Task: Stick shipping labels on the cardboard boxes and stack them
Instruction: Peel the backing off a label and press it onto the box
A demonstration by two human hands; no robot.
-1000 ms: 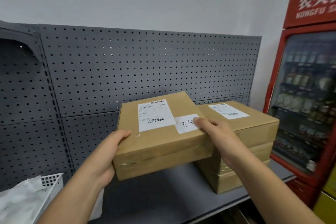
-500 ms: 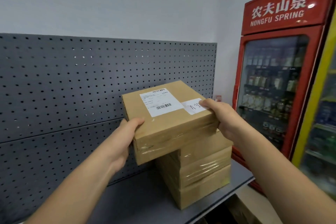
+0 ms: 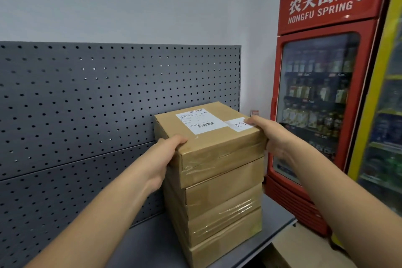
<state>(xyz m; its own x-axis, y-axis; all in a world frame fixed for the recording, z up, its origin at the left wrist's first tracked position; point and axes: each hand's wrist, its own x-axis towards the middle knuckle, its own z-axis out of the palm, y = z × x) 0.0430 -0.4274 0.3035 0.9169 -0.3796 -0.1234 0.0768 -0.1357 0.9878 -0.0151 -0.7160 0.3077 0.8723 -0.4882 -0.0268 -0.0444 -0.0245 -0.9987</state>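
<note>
Red glass-door drinks fridge (image 3: 322, 102) at right; grey perforated metal shelf (image 3: 152, 243) bears stack of brown taped cardboard boxes (image 3: 224, 213); top box (image 3: 208, 143) with white shipping label (image 3: 199, 121) sits on stack; left hand (image 3: 162, 161) and right hand (image 3: 269, 135) grip its opposite sides.

both hands (image 3: 165, 154) gripping top box (image 3: 217, 143), stack (image 3: 221, 220)

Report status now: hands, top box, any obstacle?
Left hand and right hand grip top box. Box sits on the stack, both labels up. Nothing in the way.
</note>
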